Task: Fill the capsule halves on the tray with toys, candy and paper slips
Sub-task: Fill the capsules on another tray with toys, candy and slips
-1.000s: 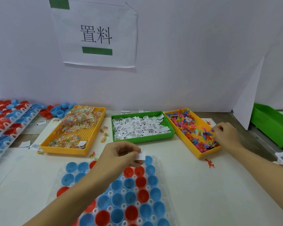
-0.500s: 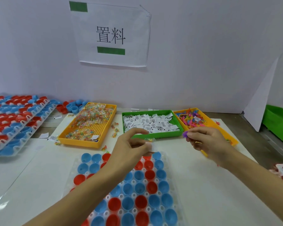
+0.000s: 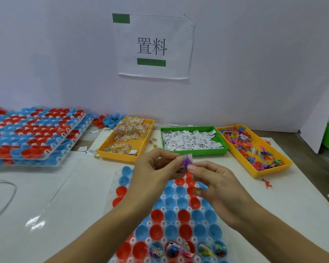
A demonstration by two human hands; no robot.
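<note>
**One row filled, most of the tray still waiting**

Both hands meet above the middle of the frame. The left hand (image 3: 156, 168) pinches a small paper slip (image 3: 190, 157) between thumb and fingertips, and the right hand (image 3: 215, 179) pinches a purple toy (image 3: 186, 162) against it, so the two pieces are held together over the far end of the clear tray (image 3: 114, 186).

As for progress, only a handful of capsule halves (image 3: 171, 202) at the bottom edge of the frame hold anything: the filled cups (image 3: 180, 250) show bright toys, candy wrappers and slips. Every red or blue cup above that row looks empty, so the bulk of the job remains. Stock seems plentiful: the candy bin (image 3: 127, 139) at centre left, the green slip bin (image 3: 192, 142) in the centre and the toy bin (image 3: 254, 149) at right are all well supplied.

The nearest empty cups lie directly below the hands, with nothing in between. The three bins sit beyond the tray with a strip of bare bench (image 3: 273, 196) separating them from it. Stacked capsule trays (image 3: 34, 135) crowd the left of the frame, well apart from the working tray. A stray red toy (image 3: 266, 184) lies on the bench at right, near the toy bin's front corner.
</note>
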